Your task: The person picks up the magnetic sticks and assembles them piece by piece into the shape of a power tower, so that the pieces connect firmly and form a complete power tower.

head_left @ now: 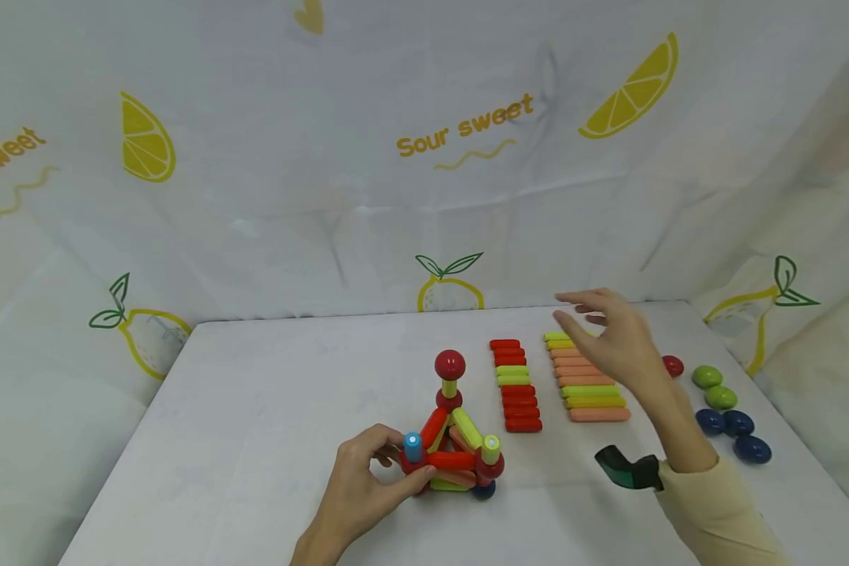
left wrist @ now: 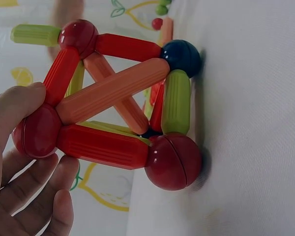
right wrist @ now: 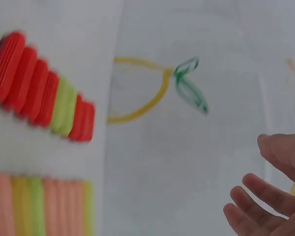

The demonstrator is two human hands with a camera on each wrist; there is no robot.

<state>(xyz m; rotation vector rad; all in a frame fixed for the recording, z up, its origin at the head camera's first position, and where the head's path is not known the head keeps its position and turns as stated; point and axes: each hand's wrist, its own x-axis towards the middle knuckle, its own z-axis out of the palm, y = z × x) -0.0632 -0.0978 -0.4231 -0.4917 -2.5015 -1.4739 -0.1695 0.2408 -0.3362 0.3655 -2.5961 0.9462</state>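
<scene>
Your left hand (head_left: 362,475) pinches a red ball (left wrist: 38,132) of the frame (head_left: 451,461); your right hand (head_left: 611,342), fingers (right wrist: 269,192) apart, hovers near the sticks (head_left: 590,391).

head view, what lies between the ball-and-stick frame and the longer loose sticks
A column of shorter red and lime sticks lies between them, seen in the head view.

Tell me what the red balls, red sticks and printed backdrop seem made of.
Red balls: likely plastic, glossy, given small highlights and a seam. Red sticks: probably plastic, lower sheen, with moulded-looking ridges. Printed backdrop: soft sheeting, mostly matte, judging by wrinkles; cloth or plastic, I cannot tell.
</scene>
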